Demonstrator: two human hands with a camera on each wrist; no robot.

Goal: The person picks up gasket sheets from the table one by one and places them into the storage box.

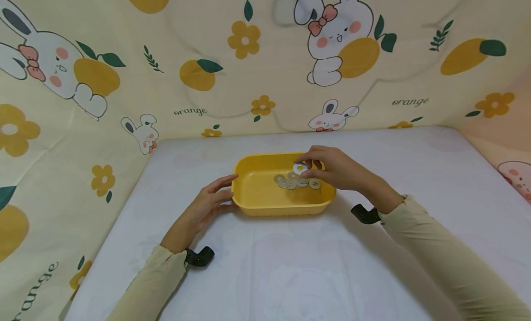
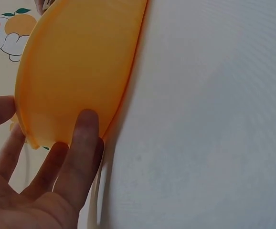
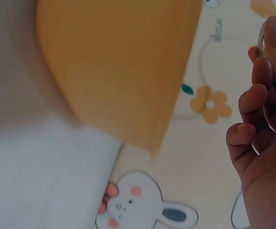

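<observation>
A yellow plastic basin (image 1: 257,192) stands on the white table, and several flat metal washers (image 1: 283,183) lie loosely heaped in its right half. Above that heap, the thumb and fingers of my right hand (image 1: 342,171) pinch one washer (image 1: 297,168). Only the thin edge of the pinched washer (image 3: 261,34) shows in the right wrist view, with the other fingers loosely bent below. My left hand (image 1: 202,210) rests against the basin's left end, its fingers spread and nearly straight. The left wrist view shows those fingers touching the outside of the basin (image 2: 80,67).
White cloth covers the table (image 1: 290,265) around the basin. A patterned curtain (image 1: 257,67) with rabbits and oranges hangs behind the table and along its left and right sides. Dark wrist-worn devices (image 1: 200,256) sit at both cuffs.
</observation>
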